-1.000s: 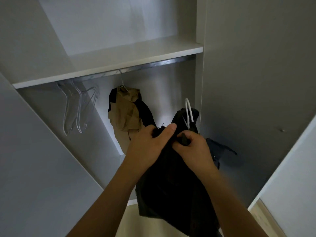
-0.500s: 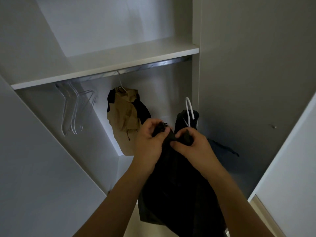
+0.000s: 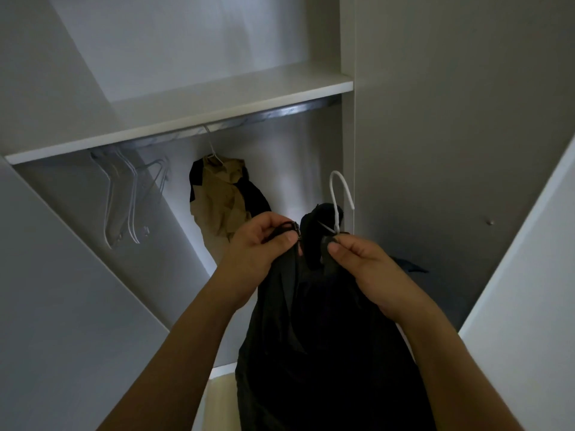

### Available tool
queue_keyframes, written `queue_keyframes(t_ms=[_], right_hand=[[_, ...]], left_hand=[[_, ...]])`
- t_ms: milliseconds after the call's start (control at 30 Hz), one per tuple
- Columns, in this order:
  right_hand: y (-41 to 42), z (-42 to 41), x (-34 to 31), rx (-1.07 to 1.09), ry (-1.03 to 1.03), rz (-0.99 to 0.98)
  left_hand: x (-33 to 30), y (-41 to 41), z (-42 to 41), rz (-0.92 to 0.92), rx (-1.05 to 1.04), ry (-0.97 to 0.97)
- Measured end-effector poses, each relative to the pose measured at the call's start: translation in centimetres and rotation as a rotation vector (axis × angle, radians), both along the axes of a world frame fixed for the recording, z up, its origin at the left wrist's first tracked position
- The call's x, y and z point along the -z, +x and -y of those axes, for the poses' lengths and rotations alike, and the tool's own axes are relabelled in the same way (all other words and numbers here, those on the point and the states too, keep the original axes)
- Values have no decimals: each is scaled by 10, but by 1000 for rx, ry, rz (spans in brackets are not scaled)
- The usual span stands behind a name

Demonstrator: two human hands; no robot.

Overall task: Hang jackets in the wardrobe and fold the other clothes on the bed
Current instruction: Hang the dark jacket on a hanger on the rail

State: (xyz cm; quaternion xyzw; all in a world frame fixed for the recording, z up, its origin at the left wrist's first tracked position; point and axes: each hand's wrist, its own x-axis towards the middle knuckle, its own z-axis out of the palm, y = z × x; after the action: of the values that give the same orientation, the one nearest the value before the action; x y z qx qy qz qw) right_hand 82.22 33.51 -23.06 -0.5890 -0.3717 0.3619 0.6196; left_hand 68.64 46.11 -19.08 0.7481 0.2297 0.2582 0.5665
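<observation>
A black jacket (image 3: 323, 343) hangs down between my arms in front of the open wardrobe. It sits on a white hanger (image 3: 340, 197) whose hook sticks up above the collar. My left hand (image 3: 258, 253) pinches the jacket's left front edge at the zipper top. My right hand (image 3: 367, 265) pinches the right edge just under the hanger's neck. A tan and black jacket (image 3: 224, 200) hangs on the metal rail (image 3: 280, 113) behind my hands.
Several bare white hangers (image 3: 130, 194) hang at the rail's left end. A white shelf (image 3: 217, 104) runs above the rail. The wardrobe's side panel (image 3: 435, 150) stands close on the right, open doors flank both sides.
My hands have risen a little and drawn slightly apart at the collar. The hanger hook now shows higher and clearer above the jacket.
</observation>
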Motion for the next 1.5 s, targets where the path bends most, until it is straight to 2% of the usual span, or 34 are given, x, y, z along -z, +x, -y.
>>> queue_keyframes(t_ms=[133, 300, 800, 1033, 1267, 1500], right_hand=[[-2, 3, -6, -66, -40, 131], [-6, 2, -12, -79, -48, 214], [-4, 2, -14, -81, -61, 211], [-2, 4, -13, -93, -78, 133], [0, 5, -12, -77, -83, 113], [0, -1, -2, -41, -12, 76]], left_hand=[[-2, -1, 1, -20, 100, 14], [-3, -2, 1, -61, 128, 91], [3, 2, 3, -11, 159, 75], [7, 7, 5, 16, 161, 115], [12, 9, 6, 35, 168, 52], [10, 8, 1, -20, 209, 138]])
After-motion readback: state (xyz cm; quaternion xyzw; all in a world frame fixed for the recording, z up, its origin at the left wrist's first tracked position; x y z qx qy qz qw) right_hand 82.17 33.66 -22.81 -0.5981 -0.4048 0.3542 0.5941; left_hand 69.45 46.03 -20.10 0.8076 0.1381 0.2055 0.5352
